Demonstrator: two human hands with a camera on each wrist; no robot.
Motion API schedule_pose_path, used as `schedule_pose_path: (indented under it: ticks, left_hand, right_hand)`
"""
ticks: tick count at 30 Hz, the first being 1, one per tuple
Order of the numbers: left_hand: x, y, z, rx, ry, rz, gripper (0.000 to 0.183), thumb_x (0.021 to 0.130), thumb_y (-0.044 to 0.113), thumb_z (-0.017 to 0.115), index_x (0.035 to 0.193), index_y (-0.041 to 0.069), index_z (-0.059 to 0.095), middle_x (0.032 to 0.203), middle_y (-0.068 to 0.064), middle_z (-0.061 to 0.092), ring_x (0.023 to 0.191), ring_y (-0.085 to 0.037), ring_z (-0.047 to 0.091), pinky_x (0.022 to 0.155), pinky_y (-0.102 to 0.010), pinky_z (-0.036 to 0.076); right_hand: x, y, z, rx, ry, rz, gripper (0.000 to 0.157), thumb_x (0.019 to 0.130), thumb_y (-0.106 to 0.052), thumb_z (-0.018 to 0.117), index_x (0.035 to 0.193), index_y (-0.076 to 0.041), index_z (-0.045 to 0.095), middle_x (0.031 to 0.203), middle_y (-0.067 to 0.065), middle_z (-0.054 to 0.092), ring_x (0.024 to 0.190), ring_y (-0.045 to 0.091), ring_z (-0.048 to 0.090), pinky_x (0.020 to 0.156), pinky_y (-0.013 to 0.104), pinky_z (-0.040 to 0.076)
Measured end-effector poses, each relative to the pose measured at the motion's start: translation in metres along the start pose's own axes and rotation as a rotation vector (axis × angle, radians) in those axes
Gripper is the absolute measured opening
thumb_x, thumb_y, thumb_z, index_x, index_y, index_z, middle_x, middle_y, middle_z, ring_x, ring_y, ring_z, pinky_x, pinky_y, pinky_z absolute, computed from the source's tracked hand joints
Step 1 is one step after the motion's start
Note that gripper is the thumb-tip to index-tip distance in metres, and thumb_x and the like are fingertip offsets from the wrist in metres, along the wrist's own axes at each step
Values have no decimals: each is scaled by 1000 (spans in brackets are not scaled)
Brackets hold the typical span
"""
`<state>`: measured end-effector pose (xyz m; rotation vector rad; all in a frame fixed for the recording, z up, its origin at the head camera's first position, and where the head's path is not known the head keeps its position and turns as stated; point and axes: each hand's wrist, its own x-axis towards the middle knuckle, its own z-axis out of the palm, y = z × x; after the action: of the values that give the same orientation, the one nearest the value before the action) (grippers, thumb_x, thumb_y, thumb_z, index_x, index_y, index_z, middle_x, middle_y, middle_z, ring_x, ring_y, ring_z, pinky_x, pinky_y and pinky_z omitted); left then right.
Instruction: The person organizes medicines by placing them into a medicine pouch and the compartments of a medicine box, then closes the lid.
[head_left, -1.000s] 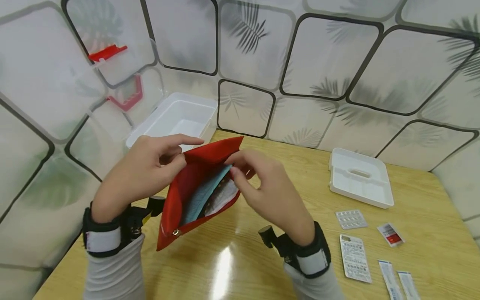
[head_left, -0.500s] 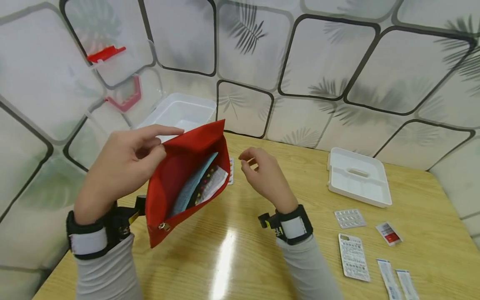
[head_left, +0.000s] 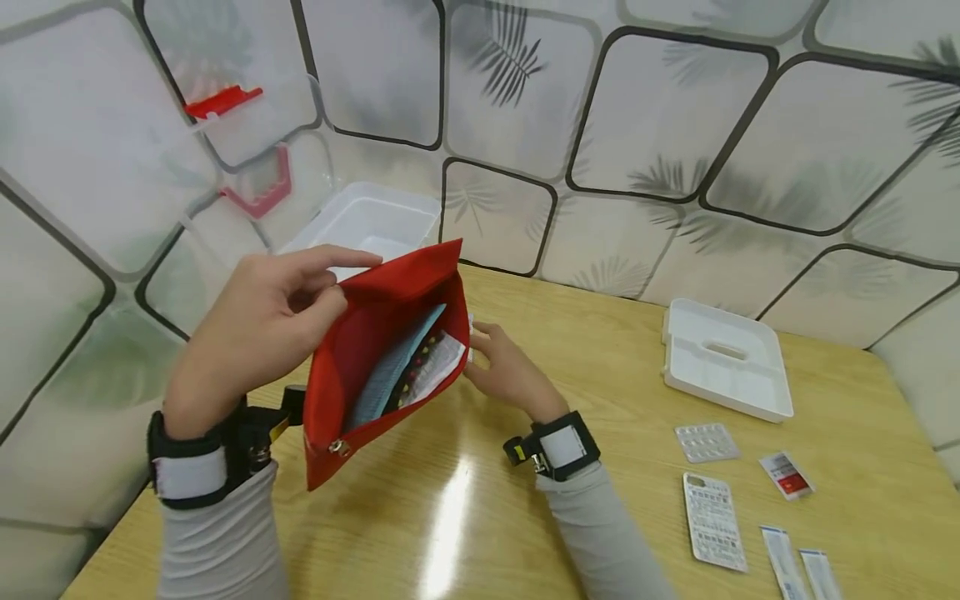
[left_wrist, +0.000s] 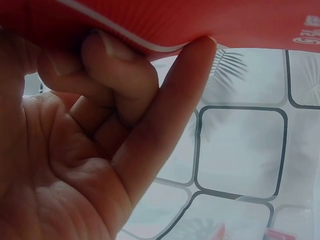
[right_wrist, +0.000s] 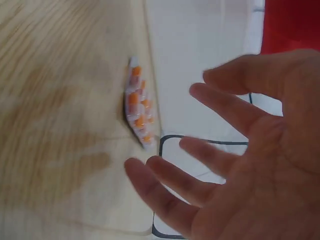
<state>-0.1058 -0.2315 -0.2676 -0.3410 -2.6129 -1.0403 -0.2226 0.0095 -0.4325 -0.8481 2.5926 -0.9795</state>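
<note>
My left hand [head_left: 266, 321] pinches the far rim of a red zip pouch [head_left: 326, 417], which is held tilted above the table with its mouth gaping. Inside it lie a light blue packet [head_left: 386, 379], a dark packet with coloured dots [head_left: 414, 372] and a whitish packet [head_left: 441, 364]. In the left wrist view, the index finger lies straight along the pouch's underside and other fingers are curled. Just right of the pouch, my right hand [head_left: 513, 371] reaches with spread fingers. The right wrist view shows it apart from a blister pack of orange capsules [right_wrist: 137, 107] on the table.
A white box [head_left: 390, 212] with a raised clear lid and pink handle [head_left: 262, 192] stands at the back left. On the right are a white tray [head_left: 723, 392], a blister pack [head_left: 707, 442], a larger silver pack [head_left: 714, 521], a red-and-white sachet [head_left: 787, 477] and two slim packets [head_left: 782, 562].
My right hand has left the pouch's mouth, drawn back to the right, then moved in beside the pouch near the capsule blister pack. The left hand and pouch have shifted slightly left.
</note>
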Motion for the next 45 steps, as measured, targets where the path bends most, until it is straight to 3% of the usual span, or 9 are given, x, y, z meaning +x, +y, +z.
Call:
schedule_pose_path:
  ticks: [3,8,15,23,27,32,35,39,45]
  left_hand:
    - [1,1,1,1,-9,14,40,91,3,46,119,20,69,69,-2,65,41,-18,41,36,-27,34]
    - [3,2,0,18,2,61,41,90,1,46,118,19,69,61,0,60,39,-16,39,35,-26,32]
    - [4,3,0,30,-14,58,41,90,2,46,119,20,69,59,0,58,39,-15,39,35,-26,33]
    - [2,3,-1,47,-17,59,41,90,2,46,119,20,69,57,1,55,40,-15,39,35,-26,32]
    - [3,4,0,43,-24,68,41,89,1,46,118,19,69,58,1,56,39,-15,39,35,-26,32]
    - [3,5,3,38,-29,82,41,89,1,46,118,20,69,55,1,53,39,-14,39,36,-27,32]
    - [3,6,4,40,-34,81,42,89,2,47,118,21,69,55,2,54,41,-13,41,37,-27,33]
    - [2,6,5,40,-38,78,42,89,2,46,118,21,69,55,3,54,42,-13,41,38,-27,34]
    - [1,5,6,43,-42,75,42,88,1,45,117,20,69,54,2,51,41,-13,38,38,-26,33]
  right_hand:
    - [0,3,4,-61,-50,-26,43,96,-23,53,139,-17,56,145,5,46,119,20,48,102,42,43]
    - [-1,0,-1,-105,-65,-13,33,96,-22,55,127,-14,65,116,4,65,97,18,56,90,39,48]
    - [-6,-3,-11,-139,-57,84,25,90,-15,61,111,-3,68,103,12,63,86,21,54,75,38,49]
    - [-4,3,-4,-162,6,132,29,80,-24,77,98,-3,68,90,9,65,80,20,54,71,36,49]
    - [-3,3,1,-179,32,231,55,72,-37,83,109,-3,62,93,10,63,85,23,53,72,37,50]
    - [-4,2,6,-253,41,329,84,68,-46,84,130,1,50,114,18,57,103,32,45,84,43,50]
    - [-6,3,6,-283,37,334,83,71,-42,82,134,0,49,121,21,48,105,34,40,83,43,51]
    - [-9,5,3,-240,54,337,71,75,-25,80,136,-5,49,118,21,41,101,34,42,75,44,51]
    - [-11,16,-6,-181,35,336,71,76,-7,73,138,-4,40,102,21,57,86,30,52,71,41,48]
